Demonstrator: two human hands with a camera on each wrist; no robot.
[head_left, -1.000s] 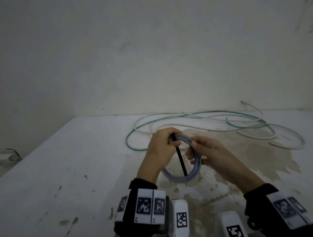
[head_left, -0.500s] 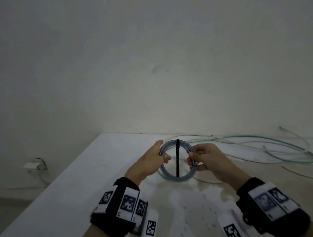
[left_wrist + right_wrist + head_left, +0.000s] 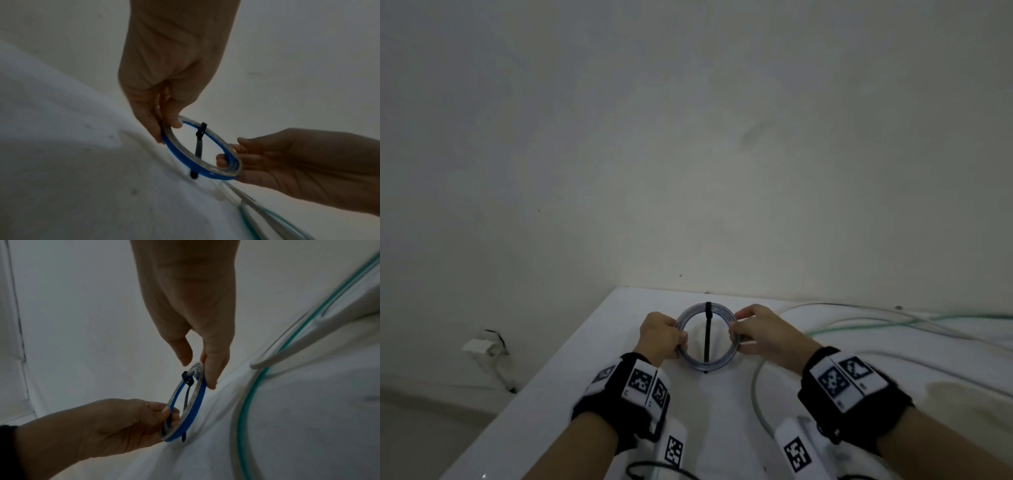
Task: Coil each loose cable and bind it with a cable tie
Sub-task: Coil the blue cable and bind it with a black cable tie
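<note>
A small coil of clear and blue cable (image 3: 719,310) is held upright above the white table (image 3: 585,377). My left hand (image 3: 681,339) pinches its left side and my right hand (image 3: 736,334) pinches its right side. A black cable tie (image 3: 707,337) is wrapped round the top of the coil, and its tail hangs straight down across the ring. In the left wrist view the coil (image 3: 174,152), the tie (image 3: 199,146) and both hands' fingers (image 3: 172,123) show. The right wrist view shows the coil (image 3: 197,404) and the tie's head (image 3: 187,378).
Loose white cable (image 3: 859,317) and green cable (image 3: 893,323) sprawl over the table to the right, one loop curving near my right wrist. The table's left edge runs close to my left arm. A white fitting (image 3: 482,346) sits low on the wall at left.
The coil was turned upright to face me and carried toward the table's far left corner. My left hand shifted from the coil's top to its left side, and the tie's tail now hangs vertically.
</note>
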